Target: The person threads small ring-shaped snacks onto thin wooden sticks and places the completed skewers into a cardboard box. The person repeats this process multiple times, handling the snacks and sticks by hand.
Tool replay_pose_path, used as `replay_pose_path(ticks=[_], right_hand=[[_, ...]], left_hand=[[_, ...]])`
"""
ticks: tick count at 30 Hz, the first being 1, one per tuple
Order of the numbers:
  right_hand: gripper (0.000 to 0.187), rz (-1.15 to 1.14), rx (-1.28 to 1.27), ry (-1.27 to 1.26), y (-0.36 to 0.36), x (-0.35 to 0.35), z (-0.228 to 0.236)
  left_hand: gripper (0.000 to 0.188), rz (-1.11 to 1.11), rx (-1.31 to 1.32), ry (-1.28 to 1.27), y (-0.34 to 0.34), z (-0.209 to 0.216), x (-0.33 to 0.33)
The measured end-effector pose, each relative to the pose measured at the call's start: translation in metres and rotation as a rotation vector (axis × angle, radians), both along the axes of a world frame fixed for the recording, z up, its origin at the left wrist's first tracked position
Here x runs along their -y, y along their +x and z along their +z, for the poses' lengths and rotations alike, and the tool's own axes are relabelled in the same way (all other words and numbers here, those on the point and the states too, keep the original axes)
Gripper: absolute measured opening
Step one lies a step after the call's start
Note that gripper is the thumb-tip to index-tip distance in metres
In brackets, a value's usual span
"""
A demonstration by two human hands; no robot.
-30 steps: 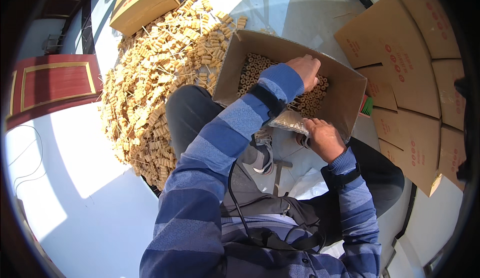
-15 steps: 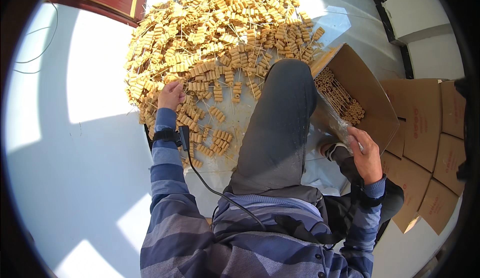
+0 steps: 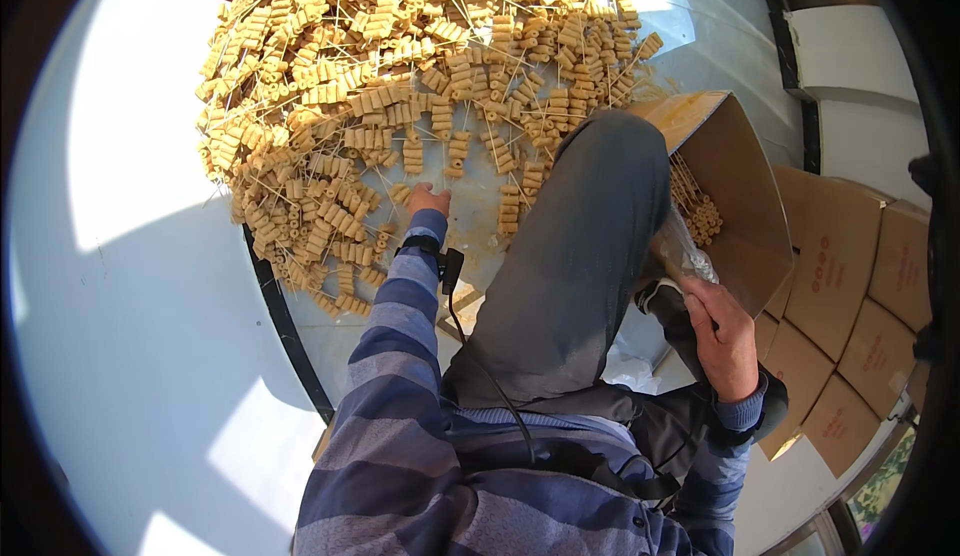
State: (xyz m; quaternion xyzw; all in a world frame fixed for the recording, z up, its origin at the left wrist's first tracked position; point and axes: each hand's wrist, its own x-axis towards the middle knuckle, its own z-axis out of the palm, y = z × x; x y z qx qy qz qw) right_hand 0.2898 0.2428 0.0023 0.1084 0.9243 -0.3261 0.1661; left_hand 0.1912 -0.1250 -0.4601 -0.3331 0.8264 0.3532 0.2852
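A large heap of tan ridged cylinders on thin sticks (image 3: 380,86) lies spread over the floor in front of me. My left hand (image 3: 428,199) is low at its near edge, beside one loose skewered piece (image 3: 401,194). Its fingers are curled, and whatever they hold is hidden from view. On the right, my right hand (image 3: 725,341) is closed on the gathered edge of a clear plastic bag (image 3: 687,253). That bag lines an open cardboard box (image 3: 748,191). Inside, bundled skewered pieces (image 3: 703,218) show past my knee, which hides part of the box.
Several closed cardboard boxes (image 3: 835,266) with reddish print are stacked at the right. My bent leg (image 3: 590,246) stands between the heap and the open box. A dark strip (image 3: 283,316) crosses the pale floor at left. Crumpled plastic (image 3: 632,368) lies under my leg.
My left hand has moved right, from the heap's left part to beside the loose piece near its front edge. The right hand keeps its grip on the bag. The view has shifted slightly.
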Motion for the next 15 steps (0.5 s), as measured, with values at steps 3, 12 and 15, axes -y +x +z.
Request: replay_pose_path(ticks=[3,12,15], right_hand=[[0.022,-0.021,0.017,0.009,0.000,-0.002,-0.007],[0.022,0.062,0.058,0.030,-0.019,0.000,-0.025],[0.023,0.093,0.044,0.013,-0.023,0.005,-0.029]], left_hand=[[0.048,-0.120,0.006,-0.177,-0.010,0.004,-0.017],[0.027,-0.296,-0.015,-0.068,0.012,0.038,-0.006],[0.032,-0.181,-0.216,-0.165,0.035,0.066,0.032]])
